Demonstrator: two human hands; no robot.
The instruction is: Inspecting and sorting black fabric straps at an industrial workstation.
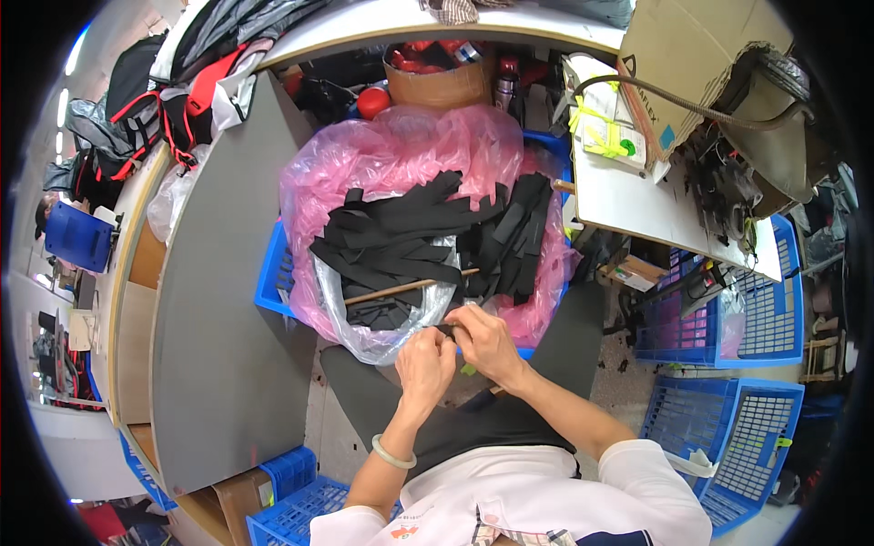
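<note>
My left hand [424, 358] and my right hand [482, 338] meet in front of me, both pinching a small black strip [445, 328]. A pale green bangle [392, 452] circles my left wrist. Just beyond my hands stands a blue crate [272, 278] lined with pink plastic bags [410, 146]. Several black fabric strips [401, 232] are heaped across it. A thin wooden stick [401, 289] lies over a clear bag [373, 332] of more black pieces.
A grey tabletop [218, 300] runs along my left. A white sewing table [637, 205] with a cardboard box [692, 55] and a machine [774, 109] stands at right. Blue plastic baskets [756, 309] sit right, lower right [728, 437] and below [291, 505]. Bags [173, 91] pile at upper left.
</note>
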